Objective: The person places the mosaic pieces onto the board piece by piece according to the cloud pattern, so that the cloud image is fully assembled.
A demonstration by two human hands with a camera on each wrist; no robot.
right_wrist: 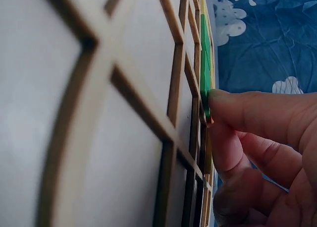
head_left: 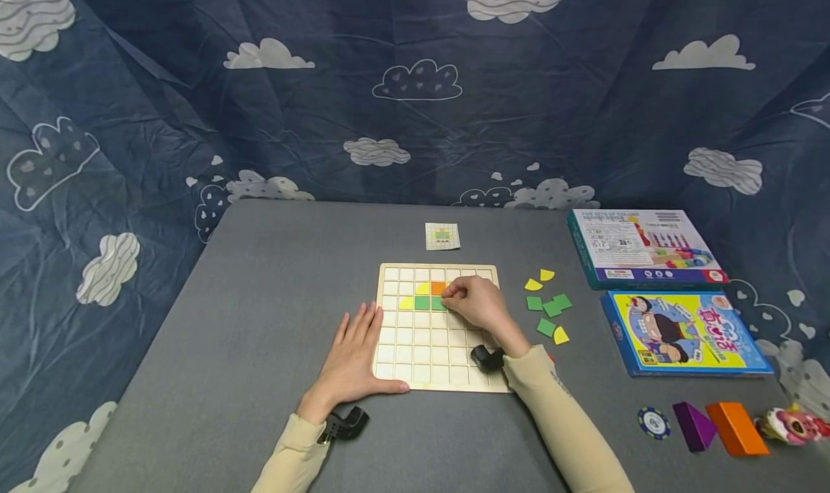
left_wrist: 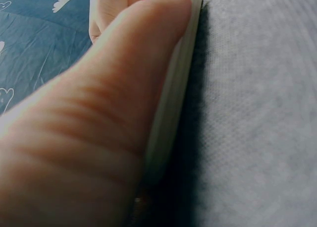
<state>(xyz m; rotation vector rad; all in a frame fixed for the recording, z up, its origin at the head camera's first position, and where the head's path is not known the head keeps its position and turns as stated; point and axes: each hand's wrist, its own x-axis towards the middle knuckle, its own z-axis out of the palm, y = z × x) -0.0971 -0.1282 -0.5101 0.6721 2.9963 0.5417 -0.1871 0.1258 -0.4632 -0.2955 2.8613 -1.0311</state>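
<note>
Dark blue cloud-print cloth (head_left: 415,118) hangs all round the back, and below it sits a grey table (head_left: 259,334) with a pale wooden grid board (head_left: 421,356) square in the middle. Left hand (head_left: 353,356) lies flat on the table, fingers straight and relaxed, gripping nothing; the thumb runs along the board's near edge, and the left wrist view shows that thumb pressed right up against the board's rim. Right hand (head_left: 476,305) is over the upper part of the grid, fingers curled, fingertips (right_wrist: 233,100) pinching a green tile (right_wrist: 204,63) at the edge of a cell. That tile sits in the second filled row, just right of another green square (head_left: 422,303) and a yellow piece (head_left: 406,303); above them are a yellow quarter-round (head_left: 423,288) and an orange square (head_left: 438,287). The hand covers the cells to the right of these, so what lies under it I cannot tell.

Loose pieces wait just right of the board: two yellow curved ones (head_left: 540,280), a cluster of green squares (head_left: 548,305), one more green and one more yellow nearer the sleeve. Beyond the board lies a small pattern card (head_left: 442,236). Far right, two game boxes, one teal-edged (head_left: 642,248), one blue and yellow (head_left: 684,332). Front right: a round chip (head_left: 653,422), a purple block (head_left: 694,425), an orange block (head_left: 735,428) and a pink toy (head_left: 794,424)
</note>
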